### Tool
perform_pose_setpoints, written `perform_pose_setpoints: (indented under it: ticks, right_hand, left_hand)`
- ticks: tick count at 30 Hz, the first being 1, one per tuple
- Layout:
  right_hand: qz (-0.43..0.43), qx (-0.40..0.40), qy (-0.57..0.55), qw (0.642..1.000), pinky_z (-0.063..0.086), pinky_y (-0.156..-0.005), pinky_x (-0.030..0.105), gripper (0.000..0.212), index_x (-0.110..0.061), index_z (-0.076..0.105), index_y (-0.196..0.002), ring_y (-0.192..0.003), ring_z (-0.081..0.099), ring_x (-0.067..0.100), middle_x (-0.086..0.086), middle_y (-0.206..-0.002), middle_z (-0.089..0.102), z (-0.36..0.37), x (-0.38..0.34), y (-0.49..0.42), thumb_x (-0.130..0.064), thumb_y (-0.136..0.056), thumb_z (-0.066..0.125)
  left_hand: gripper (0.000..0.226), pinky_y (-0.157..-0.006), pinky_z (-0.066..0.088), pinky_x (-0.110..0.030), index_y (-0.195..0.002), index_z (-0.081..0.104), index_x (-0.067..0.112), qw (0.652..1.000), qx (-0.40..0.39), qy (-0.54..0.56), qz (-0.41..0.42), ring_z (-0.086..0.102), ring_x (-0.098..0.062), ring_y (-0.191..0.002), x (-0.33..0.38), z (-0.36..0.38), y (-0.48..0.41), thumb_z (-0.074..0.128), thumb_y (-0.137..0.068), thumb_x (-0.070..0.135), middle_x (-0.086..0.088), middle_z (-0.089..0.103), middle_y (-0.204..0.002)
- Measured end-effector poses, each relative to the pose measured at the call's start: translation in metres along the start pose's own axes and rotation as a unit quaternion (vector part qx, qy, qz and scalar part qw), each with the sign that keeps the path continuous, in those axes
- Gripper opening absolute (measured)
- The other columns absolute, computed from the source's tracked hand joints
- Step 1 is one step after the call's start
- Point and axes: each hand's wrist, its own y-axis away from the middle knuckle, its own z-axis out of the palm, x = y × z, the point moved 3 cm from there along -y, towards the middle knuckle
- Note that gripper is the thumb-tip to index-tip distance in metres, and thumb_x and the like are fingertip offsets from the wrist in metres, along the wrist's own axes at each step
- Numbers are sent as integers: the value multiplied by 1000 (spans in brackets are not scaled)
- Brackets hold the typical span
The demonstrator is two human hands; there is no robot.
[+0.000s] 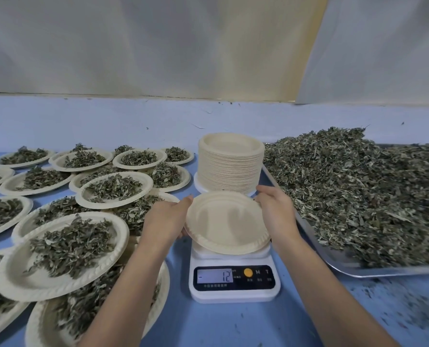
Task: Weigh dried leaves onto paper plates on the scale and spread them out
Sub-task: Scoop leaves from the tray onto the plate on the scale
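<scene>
An empty cream paper plate (227,222) is held tilted just over the white digital scale (234,281), whose display reads 12 with a minus sign. My left hand (167,220) grips the plate's left rim and my right hand (276,211) grips its right rim. Behind it stands a tall stack of paper plates (231,166). A big heap of dried leaves (358,196) fills a metal tray (373,270) on the right.
Several paper plates with spread leaves, some overlapping, cover the blue table on the left, the nearest one (61,251) close to my left forearm. Leaf crumbs litter the table at the front right (396,309). A pale wall (158,116) runs behind.
</scene>
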Motion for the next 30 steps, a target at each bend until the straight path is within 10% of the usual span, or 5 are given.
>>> perform_pose_setpoints:
  ticks: [12, 19, 25, 30]
  right_hand:
    - [-55, 25, 3, 998, 40, -78, 25, 26, -24, 61, -111, -91, 55, 2, -15, -100, 59, -13, -3, -9, -12, -91, 49]
    - [-11, 15, 101, 995, 45, -60, 25, 29, -14, 67, -72, -63, 59, 14, 2, -69, 68, -67, -1, -31, -17, -90, 45]
    - [46, -23, 470, 881, 45, -66, 32, 44, -14, 58, -53, -61, 55, 23, 6, -64, 60, -115, 9, -50, -27, -90, 38]
    - [222, -143, 414, 871, 33, -37, 10, 50, -4, 59, -52, -29, 46, 15, 5, -35, 51, -110, 35, -48, -23, -92, 34]
  left_hand:
    - [44, -51, 30, -31, -53, 39, 13, 979, 71, -139, 130, 42, -19, -53, 14, -3, 11, 48, -94, 27, -1, 44, -50]
    - [22, -71, 44, -21, -82, 72, 16, 971, 32, -38, 234, 61, -10, -76, 43, 30, 36, 51, -89, 20, 9, 69, -78]
    - [28, -74, 50, -28, -69, 68, 26, 973, -78, 104, 191, 64, -1, -67, 69, 79, 50, 51, -88, 14, 13, 70, -73]
    - [27, -62, 43, -16, -71, 69, 21, 966, -111, 164, 168, 63, -1, -62, 79, 102, 53, 51, -90, 14, 9, 72, -75]
